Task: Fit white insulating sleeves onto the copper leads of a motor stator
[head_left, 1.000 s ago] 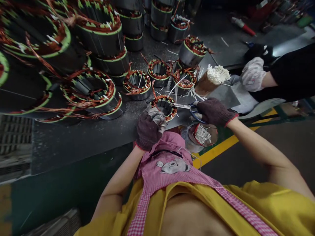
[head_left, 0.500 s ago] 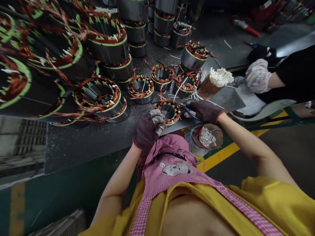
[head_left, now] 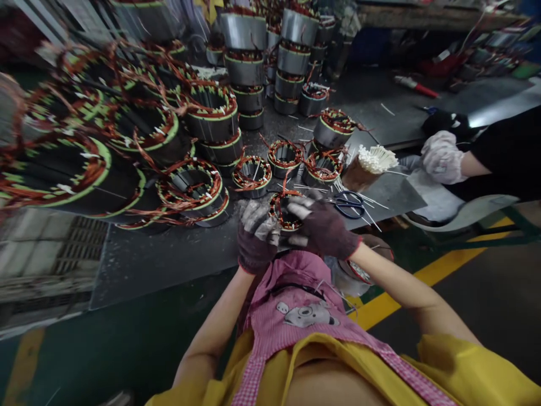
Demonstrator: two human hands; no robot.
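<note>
A small motor stator (head_left: 284, 210) with copper windings and green insulation sits at the near edge of the dark workbench (head_left: 169, 254). My gloved left hand (head_left: 256, 237) grips its left side, fingers curled. From the right, my gloved right hand (head_left: 323, 225) closes over the stator's top and right side. Blue-handled scissors (head_left: 349, 204) lie on the bench just right of my right hand, nothing touching them.
Many wound stators stand stacked across the bench, large ones (head_left: 71, 175) at left, smaller ones (head_left: 252, 176) near the middle. A brown bundle of white sleeves (head_left: 367, 164) lies right of centre. Another person's white-gloved hand (head_left: 443, 158) works at the right. A container (head_left: 359, 273) hangs below the bench edge.
My right hand has put the scissors down on the bench and moved left onto the stator. The view has pulled back and tilted up.
</note>
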